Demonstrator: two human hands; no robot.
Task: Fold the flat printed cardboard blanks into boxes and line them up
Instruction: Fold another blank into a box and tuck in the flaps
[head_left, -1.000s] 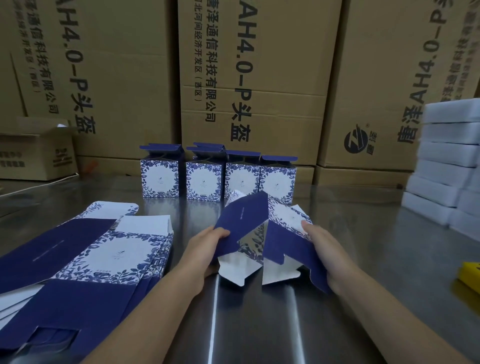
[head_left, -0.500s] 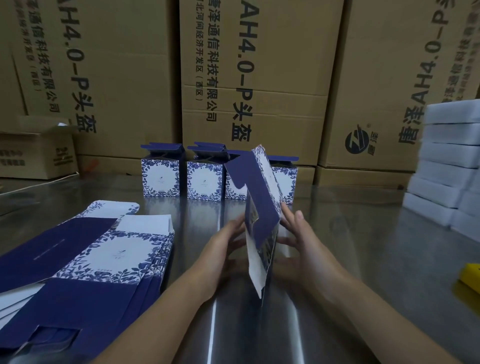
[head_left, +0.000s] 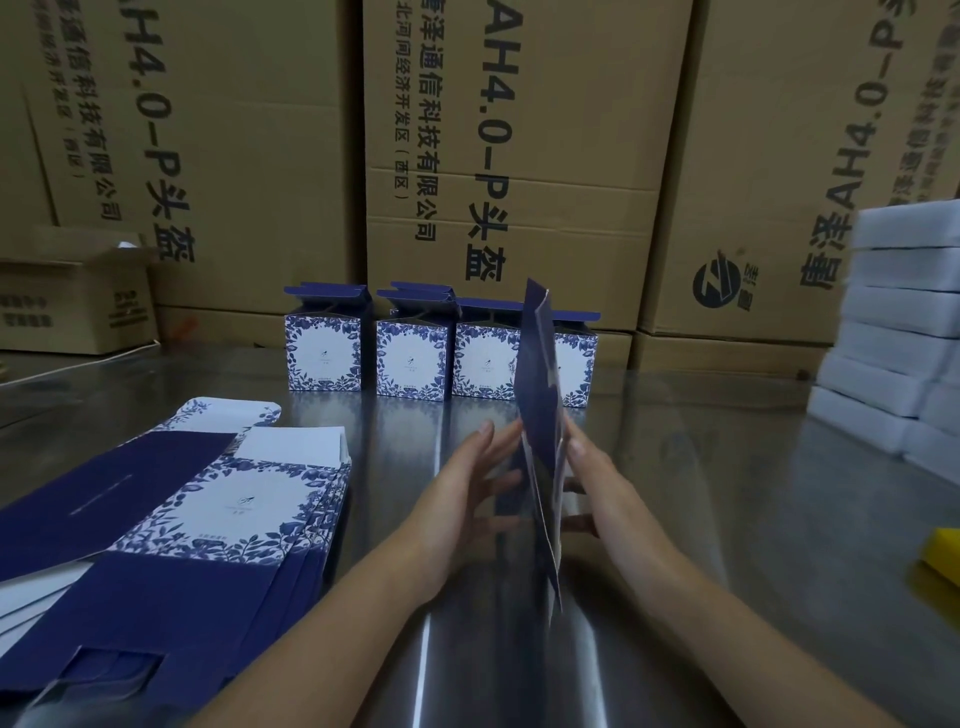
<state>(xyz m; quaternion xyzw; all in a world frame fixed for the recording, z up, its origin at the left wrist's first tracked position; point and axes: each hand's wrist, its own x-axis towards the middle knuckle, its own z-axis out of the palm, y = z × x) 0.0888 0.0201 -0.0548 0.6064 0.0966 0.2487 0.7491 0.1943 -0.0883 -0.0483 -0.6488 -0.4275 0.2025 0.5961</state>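
Fingers (head_left: 491, 441) straight and spread, pressed upright blank (head_left: 537, 410) between left hand (head_left: 457, 504) and right hand (head_left: 605, 483) over table (head_left: 727, 519). Blocked part of rightmost box (head_left: 574, 369) in row (head_left: 415, 358) behind, flat stack (head_left: 244, 499) lying left.

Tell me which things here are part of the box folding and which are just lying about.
Part of the job: blank upright between left hand and right hand; stack of flat blanks; row of folded boxes.
Just lying about: big brown cartons; small open carton; stacked white boxes; yellow object at right edge.
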